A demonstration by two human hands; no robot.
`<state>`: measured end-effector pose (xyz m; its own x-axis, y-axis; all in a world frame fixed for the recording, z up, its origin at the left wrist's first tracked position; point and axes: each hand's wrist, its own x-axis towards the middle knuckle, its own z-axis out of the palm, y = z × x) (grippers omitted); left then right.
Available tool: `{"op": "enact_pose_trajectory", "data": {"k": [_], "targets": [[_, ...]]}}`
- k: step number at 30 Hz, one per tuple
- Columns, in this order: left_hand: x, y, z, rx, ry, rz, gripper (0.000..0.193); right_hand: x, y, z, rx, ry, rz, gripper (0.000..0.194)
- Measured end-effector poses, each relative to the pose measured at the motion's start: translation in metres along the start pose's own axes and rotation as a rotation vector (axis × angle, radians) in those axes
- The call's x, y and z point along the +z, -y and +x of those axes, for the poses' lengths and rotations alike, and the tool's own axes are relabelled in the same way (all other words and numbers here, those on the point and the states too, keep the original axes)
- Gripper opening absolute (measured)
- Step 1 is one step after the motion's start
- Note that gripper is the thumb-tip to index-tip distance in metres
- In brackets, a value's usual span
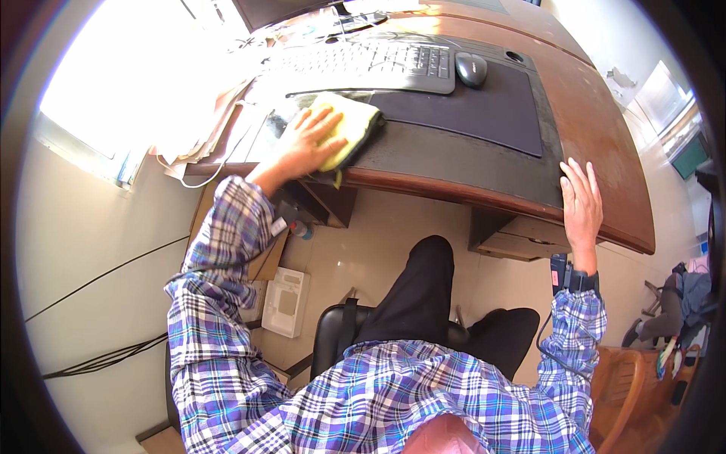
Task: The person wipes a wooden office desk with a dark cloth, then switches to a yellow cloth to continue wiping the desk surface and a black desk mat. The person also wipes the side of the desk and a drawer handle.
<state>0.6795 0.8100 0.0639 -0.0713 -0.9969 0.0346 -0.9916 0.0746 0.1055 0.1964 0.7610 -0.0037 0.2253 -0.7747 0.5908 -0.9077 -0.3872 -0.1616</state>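
Note:
My left hand point(311, 141) presses down on a yellow cloth point(354, 120) with a dark edge and underside. The cloth lies on the black desk mat point(437, 150) at the desk's front edge, and one corner hangs at the wooden rim. My right hand point(583, 196) rests flat with fingers a little apart, holding nothing, on the right border of the mat and the brown wooden desk point(615, 187). Beyond the cloth lie a black keyboard point(420, 62), washed out by glare on its left, a black mouse point(471, 69) and a dark mouse pad point(482, 108).
Papers point(210, 133) and a white cable point(218, 176) lie at the desk's left, beside a bright window. A monitor stand point(363, 21) stands behind the keyboard. Below are a white foam tray point(285, 301), a bottle point(301, 230) and my black chair point(329, 335). Another person point(672, 301) is at far right.

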Motion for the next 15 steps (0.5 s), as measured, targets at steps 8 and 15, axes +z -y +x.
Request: {"op": "enact_pose_trajectory", "data": {"k": [8, 15], "targets": [[0.016, 0.001, -0.017, 0.153, -0.177, -0.001, 0.052, 0.002, 0.001, 0.002, -0.002, -0.046, 0.006, 0.029], [0.018, -0.028, -0.032, 0.069, -0.249, -0.015, 0.053, 0.001, 0.005, 0.003, 0.014, -0.092, 0.002, 0.027]]}}
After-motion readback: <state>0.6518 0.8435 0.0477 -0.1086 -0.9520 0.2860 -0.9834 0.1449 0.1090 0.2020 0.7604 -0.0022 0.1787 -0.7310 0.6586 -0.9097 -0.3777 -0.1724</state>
